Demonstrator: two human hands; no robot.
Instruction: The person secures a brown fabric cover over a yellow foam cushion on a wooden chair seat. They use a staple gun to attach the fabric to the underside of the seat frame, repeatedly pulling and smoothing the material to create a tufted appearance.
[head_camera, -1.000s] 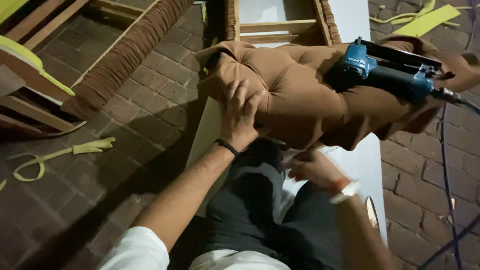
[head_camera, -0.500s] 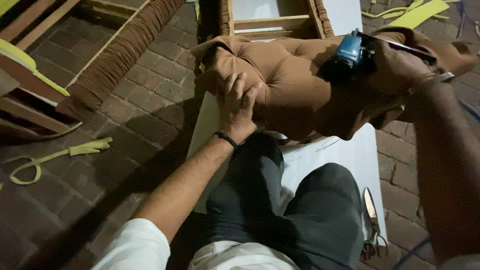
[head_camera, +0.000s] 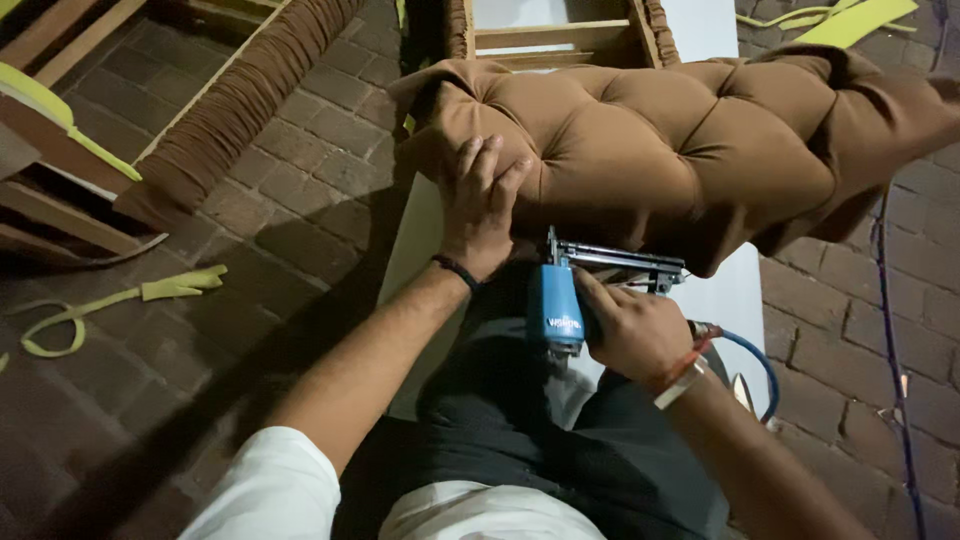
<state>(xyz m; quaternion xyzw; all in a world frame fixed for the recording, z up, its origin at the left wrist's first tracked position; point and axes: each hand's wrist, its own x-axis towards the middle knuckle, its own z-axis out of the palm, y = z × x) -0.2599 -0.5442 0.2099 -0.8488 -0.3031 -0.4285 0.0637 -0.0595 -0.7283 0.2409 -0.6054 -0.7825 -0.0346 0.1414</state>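
Left hand (head_camera: 480, 205) lies flat, pressing the brown tufted cushion (head_camera: 690, 140) on my lap; right hand (head_camera: 632, 330) grips the blue stapler (head_camera: 560, 300) under its edge. I judge stapling underway; next needs taut fabric.

Tufted cushion (head_camera: 690, 140), upper centre to right: brown velvet-like fabric, diamond button pattern. Pneumatic staple gun (head_camera: 580, 295), centre: blue body, silver-grey magazine; air hose (head_camera: 750, 355) blue. Wristband (head_camera: 458, 271), centre: black. Foam strips (head_camera: 120, 300), left edge: yellow-green. Brick floor (head_camera: 300, 210): dark reddish-brown, staggered bond pattern. Board (head_camera: 730, 290) under cushion: white. Trousers (head_camera: 500, 410), bottom centre: black; shirt sleeve (head_camera: 260, 495), bottom left: white.
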